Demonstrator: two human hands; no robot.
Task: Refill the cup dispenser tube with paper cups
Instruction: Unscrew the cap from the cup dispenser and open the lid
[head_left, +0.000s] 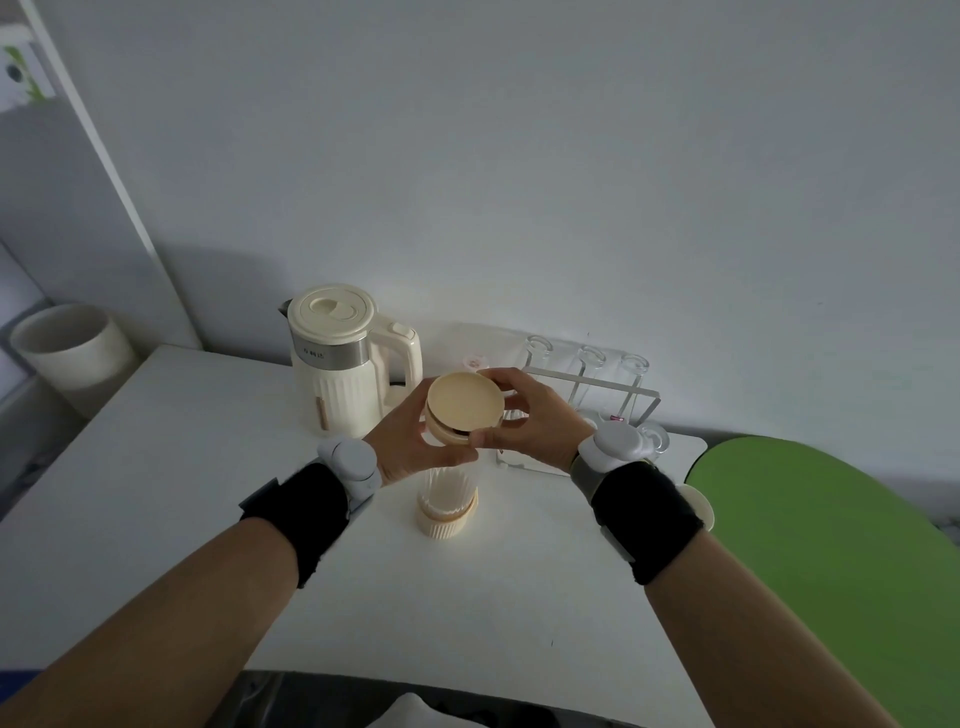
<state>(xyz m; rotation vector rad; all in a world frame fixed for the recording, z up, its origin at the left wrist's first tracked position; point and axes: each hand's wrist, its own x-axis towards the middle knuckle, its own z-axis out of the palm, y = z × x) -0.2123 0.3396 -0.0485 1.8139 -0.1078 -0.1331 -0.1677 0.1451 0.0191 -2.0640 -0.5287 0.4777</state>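
A clear ribbed cup dispenser tube (448, 491) with a cream base stands upright on the white table (218, 467), with white paper cups visible inside near its bottom. Its round cream lid (465, 402) sits tilted at the tube's top, one edge lifted so a dark gap shows. My left hand (410, 441) holds the tube's upper end from the left, thumb under the rim. My right hand (530, 415) grips the lid from the right, fingers curled over its far edge and thumb at the near edge.
A cream electric kettle (343, 364) stands behind on the left. A wire rack (587, 384) with upturned glasses sits at the back right. A green rounded surface (831, 545) borders the table on the right. A white bin (67, 348) stands on the floor at left.
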